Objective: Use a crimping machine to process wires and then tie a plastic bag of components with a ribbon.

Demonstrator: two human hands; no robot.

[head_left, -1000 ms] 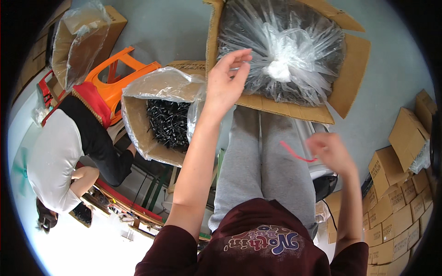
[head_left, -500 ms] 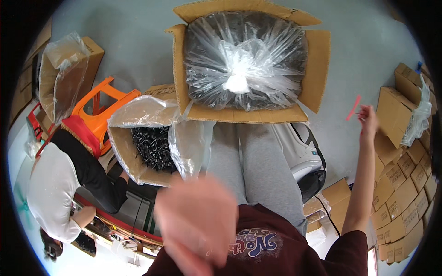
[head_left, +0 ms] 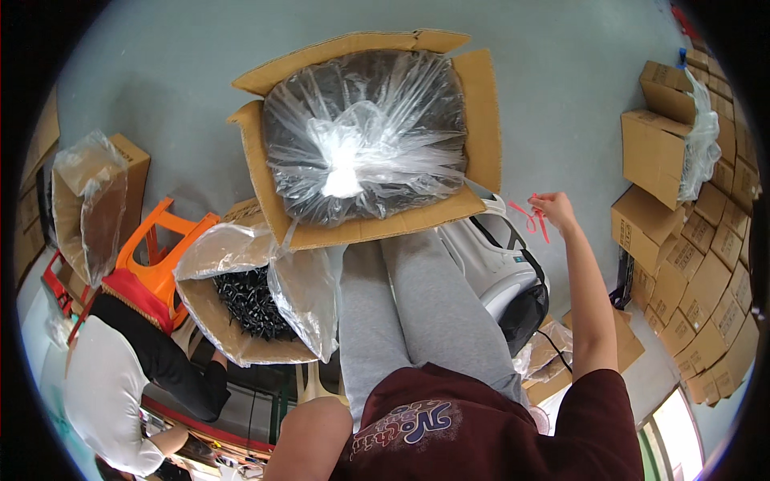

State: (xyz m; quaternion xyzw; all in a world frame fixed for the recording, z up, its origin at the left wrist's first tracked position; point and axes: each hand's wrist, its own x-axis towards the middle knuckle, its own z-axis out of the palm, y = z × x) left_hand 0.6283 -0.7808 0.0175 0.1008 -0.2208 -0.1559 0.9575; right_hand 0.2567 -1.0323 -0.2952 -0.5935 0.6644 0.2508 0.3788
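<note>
My right hand (head_left: 555, 210) is out to the right of the large open cardboard box (head_left: 485, 120), fingers closed on a thin red strip (head_left: 532, 221) that hangs in a loop with loose ends. A clear plastic bag (head_left: 377, 144) lines that box, its top gathered into a bright white bunch; dark contents show dimly through it. At the lower edge, near my shirt, a rounded bare part of my left arm or hand (head_left: 317, 429) comes into view. Its fingers cannot be made out, and it touches neither box.
Left of my legs stands a plastic-lined carton (head_left: 200, 309) holding many small black pieces (head_left: 253, 305). A co-worker (head_left: 104, 385) bends near an orange stool (head_left: 164, 248). A white chair-like object (head_left: 481, 260) is beside my right leg; stacked cartons (head_left: 690, 280) line the right.
My view has shifted, so the large box sits further left and lower. My right hand has come closer to the box with the red strip. My left hand has dropped from its blurred position.
</note>
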